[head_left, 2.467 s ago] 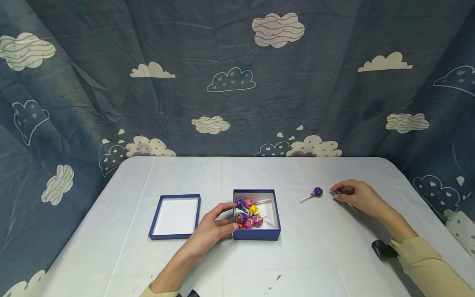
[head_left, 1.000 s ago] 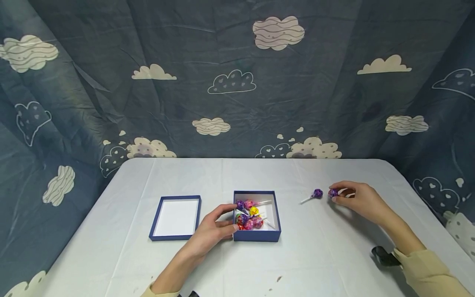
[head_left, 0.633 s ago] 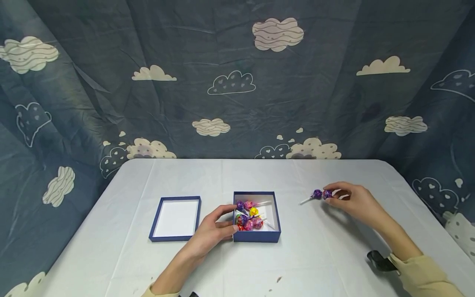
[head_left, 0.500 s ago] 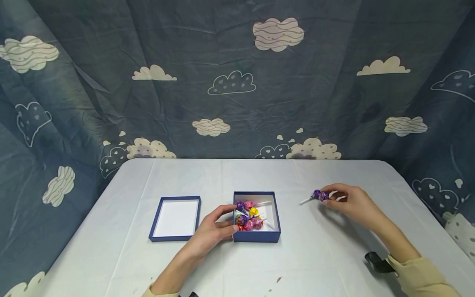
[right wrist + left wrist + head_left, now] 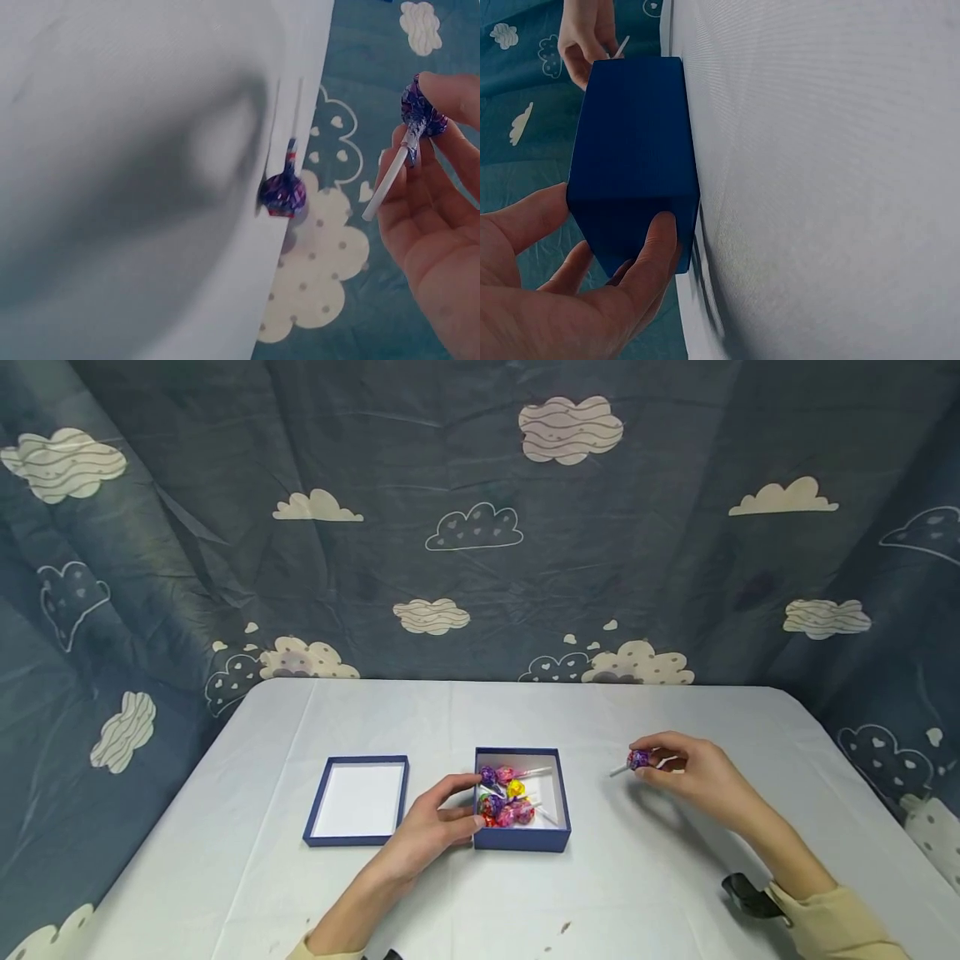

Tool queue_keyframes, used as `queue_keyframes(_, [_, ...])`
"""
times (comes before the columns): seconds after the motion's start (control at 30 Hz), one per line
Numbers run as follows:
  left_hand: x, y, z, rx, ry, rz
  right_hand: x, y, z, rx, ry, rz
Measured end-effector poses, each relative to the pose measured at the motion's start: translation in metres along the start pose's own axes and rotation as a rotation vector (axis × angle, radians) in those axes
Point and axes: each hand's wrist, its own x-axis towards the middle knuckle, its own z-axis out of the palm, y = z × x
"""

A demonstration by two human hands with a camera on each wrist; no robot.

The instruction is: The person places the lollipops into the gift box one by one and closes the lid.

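My right hand point(image 5: 693, 771) pinches a purple-wrapped lollipop point(image 5: 415, 109) by its head, with thumb and fingers, its white stick hanging free. A second purple lollipop point(image 5: 285, 195) lies on the table below; in the head view the two overlap, so their heads are hard to tell apart. My left hand point(image 5: 435, 820) rests at the left side of the dark blue box point(image 5: 522, 839), thumb at the front corner and fingertips against the wall. Inside the box lie several lollipops, among them a yellow one point(image 5: 516, 788) and pink ones point(image 5: 517, 812).
A blue-edged box lid point(image 5: 355, 841), white inside, lies left of the box. The white-covered table point(image 5: 600, 893) ends at a dark curtain point(image 5: 480, 577) with cloud prints.
My right hand has raised its lollipop off the table and carried it left to just above the other lollipop. The left hand and box have stayed in place.
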Motion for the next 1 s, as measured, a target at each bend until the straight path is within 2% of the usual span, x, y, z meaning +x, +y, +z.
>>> queue_keyframes(0.3, [0.002, 0.001, 0.001, 0.022, 0.003, -0.008, 0.005, -0.011, 0.007, -0.009, 0.029, 0.002])
queue_keyframes(0.77, [0.001, 0.000, 0.001, 0.010, 0.003, -0.003, 0.010, -0.024, 0.016, 0.102, 0.016, -0.035])
queue_keyframes(1.0, [0.001, -0.001, 0.001, 0.016, 0.010, -0.008, 0.015, -0.039, 0.019, 0.174, -0.008, -0.031])
